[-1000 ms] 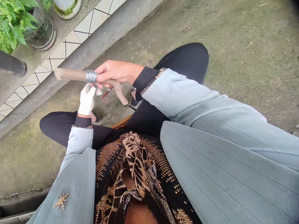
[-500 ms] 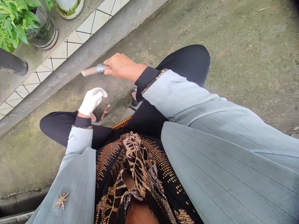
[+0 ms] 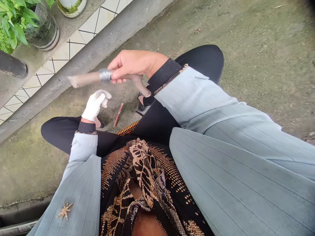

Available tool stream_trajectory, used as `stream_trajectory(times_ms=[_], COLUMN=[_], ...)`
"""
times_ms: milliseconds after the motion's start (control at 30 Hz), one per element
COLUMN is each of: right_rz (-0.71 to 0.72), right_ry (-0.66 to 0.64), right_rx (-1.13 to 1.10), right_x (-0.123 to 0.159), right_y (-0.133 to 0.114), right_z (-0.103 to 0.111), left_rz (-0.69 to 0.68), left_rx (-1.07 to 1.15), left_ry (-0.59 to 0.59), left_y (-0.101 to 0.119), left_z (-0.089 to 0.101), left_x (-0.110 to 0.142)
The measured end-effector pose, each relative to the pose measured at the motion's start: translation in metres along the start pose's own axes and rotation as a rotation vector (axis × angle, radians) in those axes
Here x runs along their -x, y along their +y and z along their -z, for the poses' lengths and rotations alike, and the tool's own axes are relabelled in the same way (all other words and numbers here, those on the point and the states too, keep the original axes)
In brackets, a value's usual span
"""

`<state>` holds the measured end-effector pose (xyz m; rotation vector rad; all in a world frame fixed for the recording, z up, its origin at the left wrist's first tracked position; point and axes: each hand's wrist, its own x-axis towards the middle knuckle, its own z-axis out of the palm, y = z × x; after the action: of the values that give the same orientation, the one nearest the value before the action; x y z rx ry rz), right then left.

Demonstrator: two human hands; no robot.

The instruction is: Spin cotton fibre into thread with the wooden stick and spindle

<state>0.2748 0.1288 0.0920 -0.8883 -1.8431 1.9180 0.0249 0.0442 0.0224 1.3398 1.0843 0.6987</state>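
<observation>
While in right grip [image 3: 137,64], one branch [image 3: 87,79].

Pale blue-grey with darker pinstripes colours the jacket [image 3: 209,101], over black trousers [image 3: 200,62]. The glove [image 3: 92,106] is white, the wire coil [image 3: 105,75] silvery. The blurred stick [image 3: 86,79] looks greyish-brown, probably paler at its end.

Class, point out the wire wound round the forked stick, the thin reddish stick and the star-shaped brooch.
Wound wire [image 3: 105,75]: head view, middle of the winding.
Thin reddish stick [image 3: 118,115]: head view, middle of its length.
Star-shaped brooch [image 3: 64,210]: head view, centre of the star.
</observation>
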Motion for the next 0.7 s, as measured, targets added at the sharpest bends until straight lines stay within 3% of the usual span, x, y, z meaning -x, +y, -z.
stream_trajectory(times_ms=[100,133,200,300,367,500,700], right_rz=[0.020,-0.035,-0.170,-0.282,-0.319,-0.325,-0.373], right_ry=[0.358,0.425,0.462,0.380,0.275,0.075,-0.182], right_rx=[-0.156,-0.097,0.227,0.778,0.916,0.894,0.671], right_x=[-0.005,-0.008,-0.014,-0.019,-0.018,-0.016,-0.023], right_y=[0.002,0.004,0.008,0.012,0.013,0.013,0.030], right_z=[0.002,0.001,-0.003,-0.012,-0.016,-0.018,-0.019], left_rz=[0.037,0.055,0.080,0.068,0.044,-0.001,0.031], left_rx=[0.004,0.001,0.006,0.019,0.043,0.058,-0.012], left_ry=[-0.076,-0.106,-0.161,-0.161,-0.094,0.045,0.086], left_y=[0.004,0.007,0.011,0.015,0.017,0.018,0.022], left_z=[-0.003,-0.005,-0.006,-0.004,0.000,0.008,0.007], left_x=[0.002,0.003,0.006,0.007,0.006,0.005,0.006])
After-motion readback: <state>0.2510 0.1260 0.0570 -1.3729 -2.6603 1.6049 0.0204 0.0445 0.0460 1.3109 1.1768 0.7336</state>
